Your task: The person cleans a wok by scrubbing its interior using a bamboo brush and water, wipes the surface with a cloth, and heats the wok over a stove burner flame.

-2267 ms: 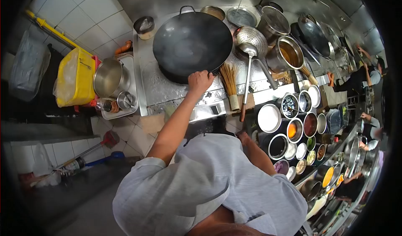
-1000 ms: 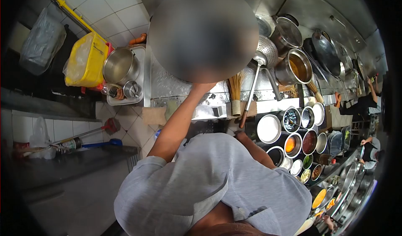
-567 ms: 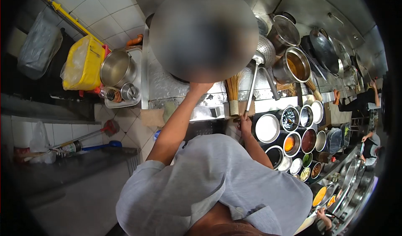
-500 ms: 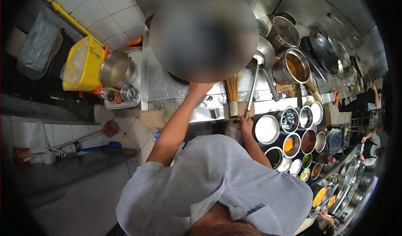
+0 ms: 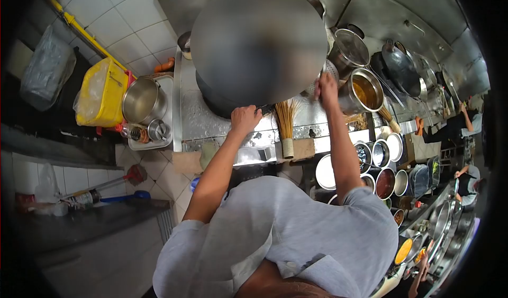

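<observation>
A large blurred disc hides most of the wok, whose dark lower side [image 5: 214, 99] shows beneath it. My left hand [image 5: 246, 119] is closed at the near edge of the wok, on a small dark part of it. Farther right, my right hand [image 5: 327, 88] is closed in front of the perforated skimmer [image 5: 331, 68]. Blur and the angle hide what its fingers hold. Between my arms, a bamboo wok brush [image 5: 287, 128] leans with its handle toward me. Just right of my right hand stands a steel pot of brown liquid [image 5: 365, 91].
Round containers of seasonings [image 5: 385, 181] stand beside my right forearm. Behind them are a strainer over a pot [image 5: 352, 48] and a dark wok [image 5: 399, 65]. On the left, a tray [image 5: 168, 107] holds a steel pot [image 5: 143, 101] beside a yellow bin [image 5: 103, 94]. Other people [image 5: 465, 123] work at far right.
My right hand has moved forward from the long metal handle near the counter's front edge to beside the skimmer. That handle no longer shows there. My view has shifted, revealing more of my left hand.
</observation>
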The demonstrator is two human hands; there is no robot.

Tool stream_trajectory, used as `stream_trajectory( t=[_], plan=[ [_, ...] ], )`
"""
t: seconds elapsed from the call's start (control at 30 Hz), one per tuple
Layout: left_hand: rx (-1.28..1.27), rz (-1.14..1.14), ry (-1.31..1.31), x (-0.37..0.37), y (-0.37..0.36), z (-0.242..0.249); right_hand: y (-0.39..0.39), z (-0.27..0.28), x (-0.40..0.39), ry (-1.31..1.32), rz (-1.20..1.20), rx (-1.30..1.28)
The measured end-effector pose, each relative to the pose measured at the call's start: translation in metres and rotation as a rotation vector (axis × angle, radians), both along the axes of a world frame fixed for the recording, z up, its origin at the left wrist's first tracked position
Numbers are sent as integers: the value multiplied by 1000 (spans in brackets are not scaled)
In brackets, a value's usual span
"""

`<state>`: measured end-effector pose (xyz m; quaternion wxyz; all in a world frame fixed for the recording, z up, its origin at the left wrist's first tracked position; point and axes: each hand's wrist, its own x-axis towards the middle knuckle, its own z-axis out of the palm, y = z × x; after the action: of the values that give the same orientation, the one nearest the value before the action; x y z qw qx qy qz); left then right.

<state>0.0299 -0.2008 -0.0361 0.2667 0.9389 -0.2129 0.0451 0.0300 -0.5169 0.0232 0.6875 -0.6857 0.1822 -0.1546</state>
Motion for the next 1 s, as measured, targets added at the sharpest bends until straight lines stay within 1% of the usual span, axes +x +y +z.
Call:
stream_trajectory(
  t=[0.03,0.07,0.1,0.17,0.23,0.27,0.33,0.37,0.43,0.47,0.53,0.57,0.63,0.7,0.77,0.83,0.9,0.97,1.0],
  plan=[
    [-3,7,5,-1,0,1,-12,16,26,-68,30,38],
    [1,-1,11,0,0,2,-30,20,52,-65,29,-90],
    [7,-9,20,-2,1,2,-46,14,77,-38,31,-77],
    [-13,1,29,-3,0,1,-21,37,72,-11,-6,102],
    [-29,9,38,-2,2,1,5,11,50,-103,-48,-116],
    [-27,3,28,-2,2,2,27,0,26,-97,-94,-109],
    [-28,4,28,-4,1,1,49,-58,-18,-114,-118,-92],
    [-24,-1,28,-4,2,2,62,-78,-49,-76,-132,-82],
    [-17,-3,20,0,2,1,88,-97,-107,43,-132,-17],
    [-41,-6,-25,0,2,-2,95,-114,-130,77,-153,-31],
    [-59,-14,-65,-1,3,-3,97,-173,-163,116,-179,-38],
    [-55,-16,-50,-1,3,0,88,-207,-175,32,-205,-397],
    [-50,-22,-30,-1,3,0,92,-213,-198,-48,-228,-755],
    [-64,-29,-34,-1,3,-3,113,-177,-217,314,-250,-452],
    [-64,-29,-52,0,3,-4,111,-188,-223,353,-256,-452],
    [-67,-31,-71,0,2,-4,110,-193,-228,516,-187,-492],
    [-51,-25,-48,0,2,-2,104,-224,-231,545,-173,-507],
    [-70,-23,-60,-1,2,-3,106,-219,-226,570,-148,-526],
    [-86,-21,-71,-1,3,-3,106,-216,-224,626,-139,-400]
  ],
)
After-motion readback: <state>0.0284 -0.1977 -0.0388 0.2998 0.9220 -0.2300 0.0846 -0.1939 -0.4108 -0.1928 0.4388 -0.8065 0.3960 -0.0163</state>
